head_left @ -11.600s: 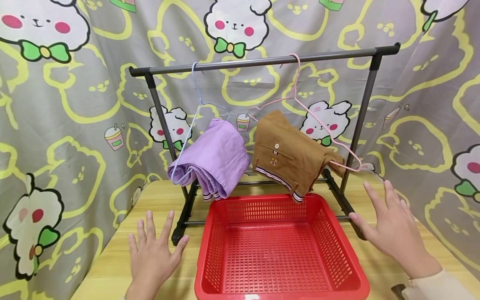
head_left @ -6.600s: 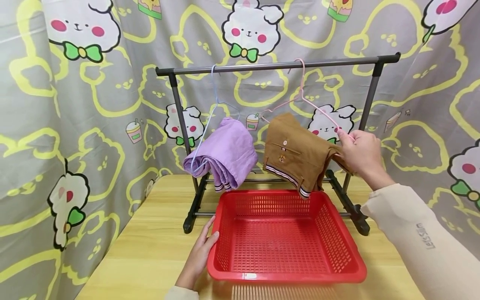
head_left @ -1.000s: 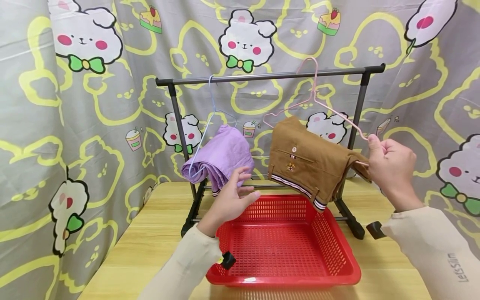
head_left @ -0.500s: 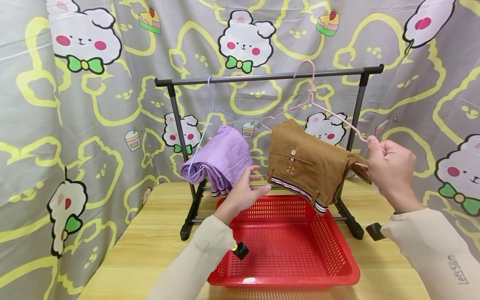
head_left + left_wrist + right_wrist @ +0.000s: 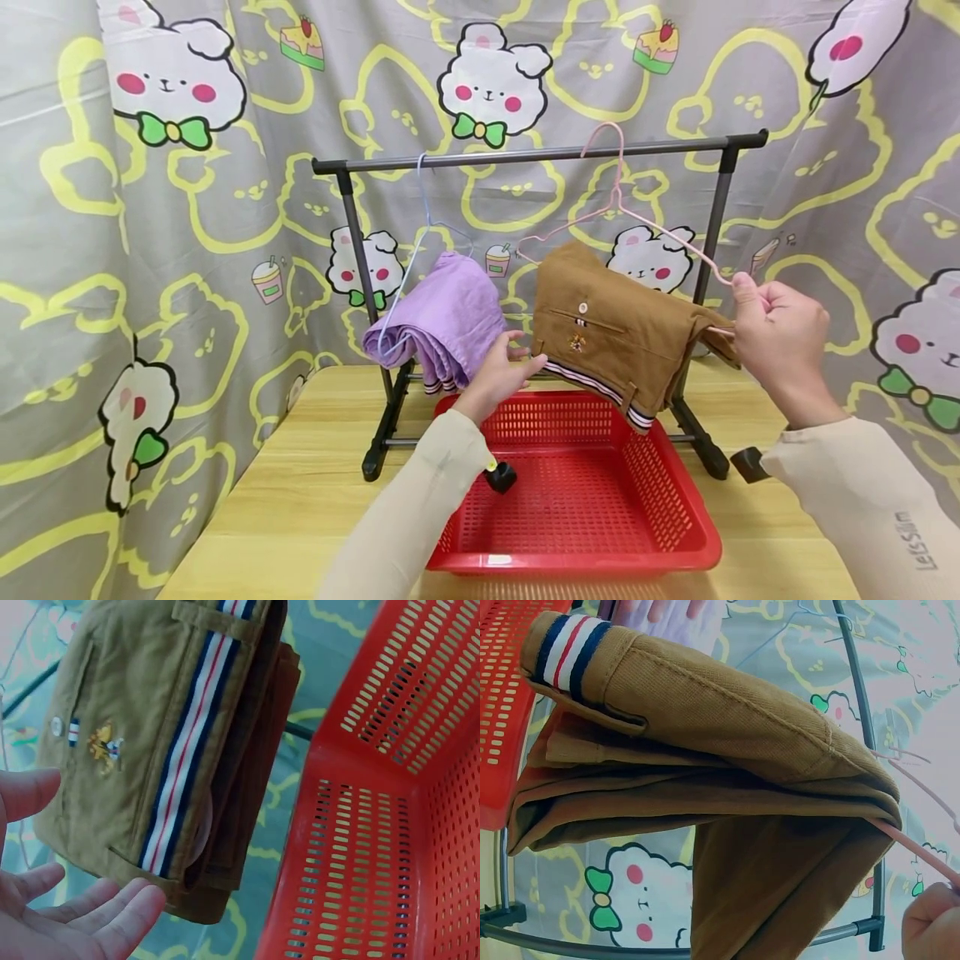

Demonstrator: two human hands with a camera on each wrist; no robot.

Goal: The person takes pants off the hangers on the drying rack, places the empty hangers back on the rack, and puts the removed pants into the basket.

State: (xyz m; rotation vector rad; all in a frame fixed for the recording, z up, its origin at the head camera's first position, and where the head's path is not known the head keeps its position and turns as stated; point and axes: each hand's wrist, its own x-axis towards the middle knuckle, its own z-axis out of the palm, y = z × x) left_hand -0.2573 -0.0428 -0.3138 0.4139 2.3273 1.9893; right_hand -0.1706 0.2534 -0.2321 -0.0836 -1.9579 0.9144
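My right hand (image 5: pixel 783 342) grips the right end of a pink clothes hanger (image 5: pixel 660 229). Folded brown trousers (image 5: pixel 611 321) with a striped waistband hang over its lower bar. The hanger's hook appears in front of the rail, its tip uncovered. My left hand (image 5: pixel 495 379) reaches over the red basket with fingers spread, at the trousers' left edge. In the left wrist view its fingers (image 5: pixel 124 919) lie by the waistband; whether they touch the cloth I cannot tell. Purple trousers (image 5: pixel 442 321) hang on a blue hanger (image 5: pixel 408 271) behind my left hand.
A dark metal clothes rack (image 5: pixel 525 155) stands on the wooden table (image 5: pixel 255 500). The red perforated basket (image 5: pixel 701 533) sits in front of it, partly under the brown trousers. A patterned curtain (image 5: pixel 247 208) encloses the back and sides.
Over the last second my left hand has moved right and up, from before the purple trousers to the brown ones. The pink hanger has shifted slightly left and down. Earlier, its hook hung over the rail.
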